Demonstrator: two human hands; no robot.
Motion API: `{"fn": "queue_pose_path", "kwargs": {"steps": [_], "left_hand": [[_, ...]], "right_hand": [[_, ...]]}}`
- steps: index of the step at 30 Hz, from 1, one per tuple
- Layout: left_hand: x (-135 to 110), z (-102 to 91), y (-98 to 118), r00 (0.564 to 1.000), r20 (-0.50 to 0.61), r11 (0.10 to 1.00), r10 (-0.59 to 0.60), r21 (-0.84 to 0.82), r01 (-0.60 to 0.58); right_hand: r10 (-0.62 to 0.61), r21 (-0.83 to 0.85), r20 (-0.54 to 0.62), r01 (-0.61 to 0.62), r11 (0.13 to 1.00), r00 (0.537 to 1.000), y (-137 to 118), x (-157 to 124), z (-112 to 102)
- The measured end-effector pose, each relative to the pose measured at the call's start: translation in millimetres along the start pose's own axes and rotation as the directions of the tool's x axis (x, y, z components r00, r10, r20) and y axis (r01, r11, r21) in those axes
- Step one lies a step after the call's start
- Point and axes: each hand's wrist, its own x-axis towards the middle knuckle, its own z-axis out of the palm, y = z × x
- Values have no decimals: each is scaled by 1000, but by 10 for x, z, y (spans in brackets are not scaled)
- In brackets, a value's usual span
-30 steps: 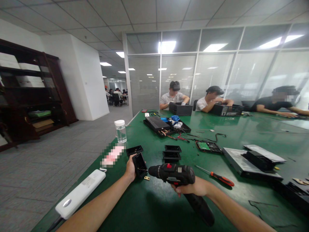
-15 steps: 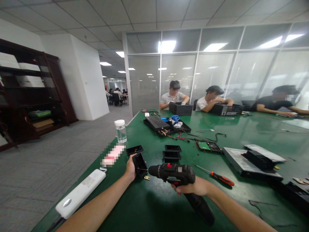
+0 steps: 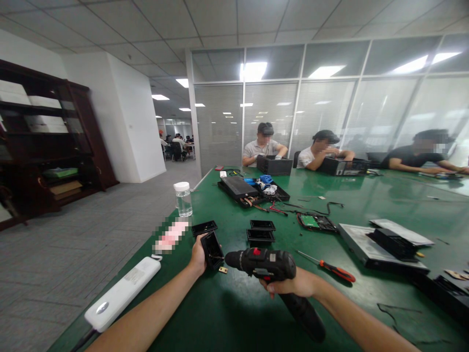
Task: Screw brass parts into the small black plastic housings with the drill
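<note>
My left hand [image 3: 198, 256] grips a small black open box-like housing [image 3: 212, 250], tilted with its hollow side toward the drill. In my right hand [image 3: 289, 283] is a black cordless drill [image 3: 264, 263], held by its handle and pointing left. The thin bit reaches into or against the housing; its tip is hard to make out. A small tan piece with holes [image 3: 223, 270] lies on the table just below the housing. Behind my left hand sits another black housing [image 3: 204, 228], and two more black housings [image 3: 261, 236] stand beyond the drill.
On the green table [image 3: 198, 313] lie a red-and-black screwdriver [image 3: 335, 270], a white power strip [image 3: 124, 292], a metal drive case [image 3: 370, 249] and a green circuit board [image 3: 310, 221]. A water bottle [image 3: 183, 199] stands near the left edge. Several co-workers sit across the table with computer cases [image 3: 274, 165].
</note>
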Motion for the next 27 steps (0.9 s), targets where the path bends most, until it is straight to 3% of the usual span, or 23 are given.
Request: {"fn": "queue_pose_path", "kwargs": {"steps": [15,27], "left_hand": [[-13,23,9,999,-29,999,-23,-31,22],[-28,23,14,1000,-19,1000,-8,-11,8]], "right_hand": [[-13,7,7,13,1000,1000,94,16,-28],[5,-1,6,-5,1000,1000,-24,-29,8]]}}
